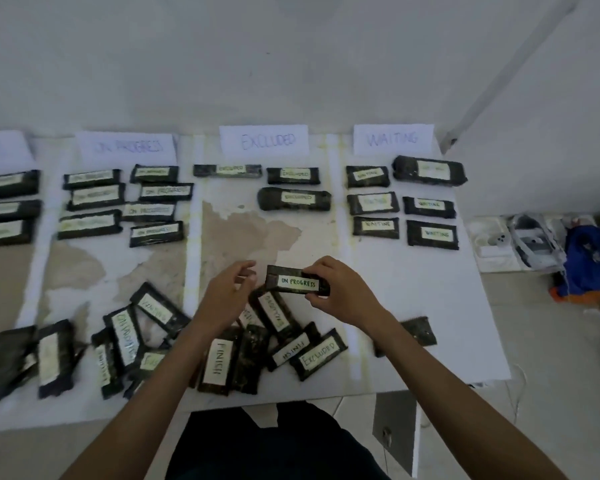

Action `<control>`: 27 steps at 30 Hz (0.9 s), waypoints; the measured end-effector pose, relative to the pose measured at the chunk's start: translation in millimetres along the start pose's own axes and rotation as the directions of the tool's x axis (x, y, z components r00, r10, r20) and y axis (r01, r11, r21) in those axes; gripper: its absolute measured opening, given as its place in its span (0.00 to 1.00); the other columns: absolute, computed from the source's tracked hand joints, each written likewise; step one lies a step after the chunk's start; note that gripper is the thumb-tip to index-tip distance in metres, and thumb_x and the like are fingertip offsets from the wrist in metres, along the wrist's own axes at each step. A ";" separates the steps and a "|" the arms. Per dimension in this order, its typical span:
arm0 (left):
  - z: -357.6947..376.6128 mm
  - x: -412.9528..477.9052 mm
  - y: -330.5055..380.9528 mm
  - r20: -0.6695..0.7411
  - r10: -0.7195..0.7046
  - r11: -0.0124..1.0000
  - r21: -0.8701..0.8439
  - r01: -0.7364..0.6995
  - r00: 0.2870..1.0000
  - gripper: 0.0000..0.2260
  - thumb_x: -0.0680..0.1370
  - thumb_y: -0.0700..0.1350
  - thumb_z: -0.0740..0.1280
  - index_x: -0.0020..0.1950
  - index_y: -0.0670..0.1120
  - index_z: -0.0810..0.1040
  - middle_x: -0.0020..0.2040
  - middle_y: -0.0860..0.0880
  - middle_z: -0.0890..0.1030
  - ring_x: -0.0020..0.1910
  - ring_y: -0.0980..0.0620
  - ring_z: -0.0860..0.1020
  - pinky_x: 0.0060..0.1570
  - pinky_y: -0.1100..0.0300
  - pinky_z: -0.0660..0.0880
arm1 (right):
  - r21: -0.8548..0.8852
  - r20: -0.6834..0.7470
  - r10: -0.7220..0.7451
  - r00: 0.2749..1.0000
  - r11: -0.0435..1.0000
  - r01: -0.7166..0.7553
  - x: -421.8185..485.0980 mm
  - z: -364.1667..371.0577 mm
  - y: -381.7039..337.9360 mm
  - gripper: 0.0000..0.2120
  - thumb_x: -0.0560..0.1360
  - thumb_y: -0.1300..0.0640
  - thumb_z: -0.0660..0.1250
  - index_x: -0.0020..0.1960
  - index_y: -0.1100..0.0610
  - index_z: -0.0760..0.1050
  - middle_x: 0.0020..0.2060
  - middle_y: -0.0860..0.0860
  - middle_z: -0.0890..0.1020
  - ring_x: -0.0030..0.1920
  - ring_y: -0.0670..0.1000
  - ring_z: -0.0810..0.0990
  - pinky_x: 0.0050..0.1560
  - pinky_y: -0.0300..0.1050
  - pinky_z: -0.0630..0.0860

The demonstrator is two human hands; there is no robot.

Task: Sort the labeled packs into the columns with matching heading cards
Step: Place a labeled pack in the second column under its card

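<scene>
Pinching a small dark flat plastic pack [297, 282] with a white label reading ON PROGRESS, in the right grip [340, 292], thumb on the near edge and fingers curled over the far edge. Holding that pack just above a messy pile, low down in the middle strip of the white desk [413, 289]. Hanging the left grip [229, 289] just beside the pack's left end, fingers loosely spread, holding nothing.

Under both, a jumble of dark labeled packs [219, 367] along the near edge, with words like FINISH, EXCLUDED and WAITING, many crooked or lying on top of each other.

At the far edge, white paper heading cards: the ON PROGRESS card [127, 147], the EXCLUDED card [265, 140], the WAITING card [394, 138], and one more cut off at the left, too blurry to read.

Below the cards, neat rows of dark packs with matching labels: seven, three and six.

Off the desk's right side, a blue cloth bundle [589, 258]
</scene>
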State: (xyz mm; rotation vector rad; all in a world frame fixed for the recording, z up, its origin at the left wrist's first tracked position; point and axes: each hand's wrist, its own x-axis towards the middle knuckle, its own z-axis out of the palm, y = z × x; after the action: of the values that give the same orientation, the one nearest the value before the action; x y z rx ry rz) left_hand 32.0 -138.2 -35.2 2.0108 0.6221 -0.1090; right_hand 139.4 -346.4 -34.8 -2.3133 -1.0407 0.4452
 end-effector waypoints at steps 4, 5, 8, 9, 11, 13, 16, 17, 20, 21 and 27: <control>-58.2 -8.2 -39.2 -0.099 0.055 0.983 0.181 -0.036 0.994 0.14 0.79 0.44 0.62 0.65 0.45 0.72 0.58 0.47 0.77 0.57 0.49 0.74 0.54 0.59 0.68 | -0.014 0.052 -0.074 0.996 0.997 0.075 40.6 24.5 -40.9 0.19 0.70 0.55 0.72 0.59 0.57 0.76 0.51 0.52 0.78 0.47 0.51 0.77 0.45 0.47 0.77; -70.6 -10.1 -48.3 -0.115 0.053 0.976 0.217 -0.027 0.992 0.15 0.78 0.43 0.62 0.65 0.44 0.72 0.60 0.46 0.76 0.59 0.47 0.73 0.56 0.57 0.68 | -0.011 0.063 -0.086 0.994 0.996 0.087 49.9 31.2 -51.6 0.19 0.70 0.56 0.72 0.59 0.57 0.76 0.50 0.52 0.77 0.47 0.51 0.77 0.44 0.46 0.77; -104.8 -12.4 -73.9 -0.145 0.024 0.957 0.290 0.019 0.989 0.16 0.78 0.43 0.63 0.66 0.44 0.71 0.63 0.44 0.74 0.60 0.43 0.72 0.59 0.52 0.68 | 0.001 0.095 -0.109 0.990 0.994 0.109 75.1 52.5 -81.4 0.18 0.69 0.56 0.71 0.59 0.56 0.76 0.50 0.51 0.77 0.46 0.50 0.77 0.44 0.44 0.76; -115.4 -13.5 -82.0 -0.151 0.022 0.951 0.309 0.026 0.988 0.17 0.77 0.43 0.63 0.66 0.44 0.71 0.64 0.43 0.74 0.59 0.43 0.72 0.58 0.52 0.69 | 0.004 0.106 -0.114 0.988 0.993 0.115 83.2 60.0 -91.3 0.18 0.70 0.56 0.71 0.59 0.56 0.76 0.50 0.51 0.77 0.46 0.50 0.77 0.44 0.45 0.76; -135.6 -15.5 -99.2 -0.174 0.018 0.942 0.333 0.041 0.985 0.17 0.77 0.43 0.63 0.66 0.45 0.71 0.66 0.43 0.72 0.61 0.43 0.70 0.60 0.51 0.68 | 0.006 0.134 -0.124 0.983 0.992 0.124 100.5 76.1 -111.8 0.17 0.70 0.57 0.71 0.59 0.56 0.76 0.51 0.52 0.77 0.47 0.51 0.76 0.44 0.46 0.76; -155.2 -16.3 -119.1 -0.195 -0.008 0.935 0.347 0.077 0.981 0.19 0.77 0.43 0.64 0.68 0.45 0.69 0.69 0.43 0.69 0.67 0.43 0.66 0.64 0.50 0.65 | 0.000 0.149 -0.135 0.980 0.991 0.137 118.3 94.5 -132.0 0.17 0.71 0.57 0.71 0.59 0.56 0.76 0.51 0.52 0.76 0.48 0.52 0.76 0.45 0.47 0.76; -182.1 -14.6 -152.4 -0.222 -0.061 0.920 0.366 0.141 0.973 0.22 0.76 0.42 0.65 0.70 0.43 0.67 0.72 0.42 0.64 0.71 0.42 0.61 0.68 0.47 0.62 | -0.038 0.138 -0.158 0.978 0.986 0.165 145.2 126.3 -162.6 0.17 0.72 0.57 0.70 0.59 0.57 0.76 0.52 0.54 0.77 0.51 0.55 0.74 0.48 0.48 0.74; -190.8 -13.6 -163.4 -0.239 -0.083 0.911 0.376 0.171 0.968 0.23 0.76 0.42 0.65 0.70 0.42 0.66 0.73 0.41 0.63 0.72 0.42 0.60 0.68 0.47 0.62 | -0.057 0.123 -0.171 0.978 0.982 0.179 154.6 138.4 -172.7 0.17 0.71 0.57 0.71 0.58 0.57 0.77 0.52 0.55 0.78 0.51 0.57 0.73 0.49 0.49 0.73; -216.2 -8.6 -193.4 -0.295 -0.170 0.874 0.396 0.282 0.940 0.25 0.75 0.43 0.65 0.71 0.41 0.64 0.74 0.40 0.60 0.73 0.40 0.58 0.69 0.46 0.60 | -0.128 0.087 -0.184 0.979 0.972 0.195 184.7 177.0 -200.9 0.16 0.68 0.57 0.73 0.54 0.58 0.79 0.49 0.56 0.81 0.49 0.60 0.73 0.50 0.53 0.73; -224.3 -6.6 -202.2 -0.310 -0.191 0.860 0.405 0.311 0.931 0.26 0.75 0.43 0.65 0.71 0.40 0.63 0.74 0.39 0.60 0.73 0.40 0.57 0.69 0.46 0.60 | -0.139 0.080 -0.183 0.980 0.971 0.193 194.7 189.3 -209.5 0.15 0.67 0.58 0.72 0.54 0.58 0.79 0.49 0.56 0.81 0.48 0.60 0.73 0.50 0.53 0.72; -254.5 6.2 -240.5 -0.273 -0.160 0.858 0.436 0.271 0.949 0.26 0.72 0.39 0.68 0.68 0.36 0.67 0.69 0.34 0.65 0.68 0.33 0.64 0.62 0.39 0.68 | -0.232 0.125 -0.167 0.978 0.953 0.193 244.1 247.1 -243.5 0.16 0.68 0.61 0.71 0.56 0.58 0.78 0.49 0.57 0.79 0.49 0.62 0.72 0.47 0.55 0.72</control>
State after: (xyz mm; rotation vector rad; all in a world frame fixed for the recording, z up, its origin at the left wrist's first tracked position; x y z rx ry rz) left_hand -121.2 170.1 -99.7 2.4357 1.0534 -0.1803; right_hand 31.8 59.0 -98.0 -2.3966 -1.4143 0.3867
